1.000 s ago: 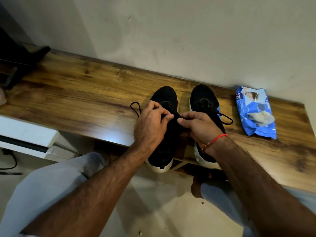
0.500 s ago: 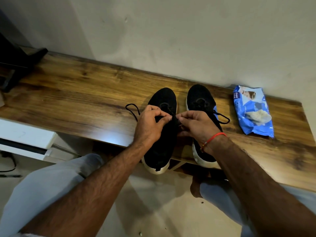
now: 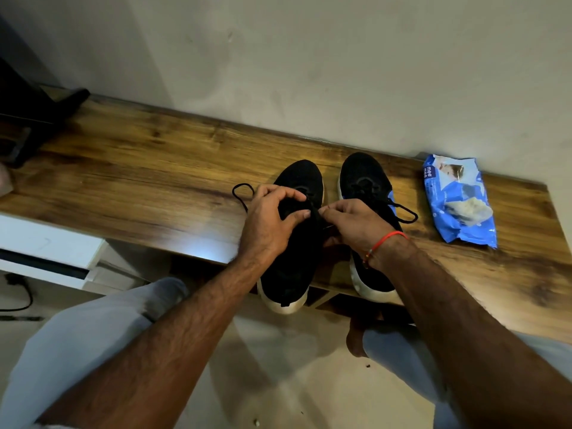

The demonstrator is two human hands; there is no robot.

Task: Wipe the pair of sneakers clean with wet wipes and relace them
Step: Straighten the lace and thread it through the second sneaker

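1. Pinching the black lace (image 3: 315, 212) between thumb and fingertips, the right hand (image 3: 356, 226) sat over the middle of the left shoe (image 3: 297, 243), its fingers curled tight on the cord.
2. The left hand (image 3: 267, 221) was curled over the same shoe, fingers bent round toward the thumb; it seemed to hold the lace's other strand, though the cord was hard to make out against the black upper.
3. A loop of that lace (image 3: 240, 191) stuck out past the left hand onto the bench (image 3: 139, 181).
4. The left shoe stood toe to the wall (image 3: 309, 72), its white heel hanging over the bench's near edge.
5. The right shoe (image 3: 365, 181) stood just beside it, parallel, toe also to the wall, partly hidden by the right wrist. Its lace (image 3: 402, 212) was threaded, with a loop lying off to the right side.
6. A red thread band (image 3: 385, 239) circled the right wrist.
7. A blue pack of wipes (image 3: 458, 199) lay flat on the bench, apart from the right shoe, a white wipe showing at its opening.
8. The person sat facing the bench, pale trouser knees (image 3: 93, 329) below it, a bare foot (image 3: 356, 339) on the floor (image 3: 278, 382) under the right shoe.
9. A dark object (image 3: 31, 119) stood at the bench's far left end; I could not tell what it was.
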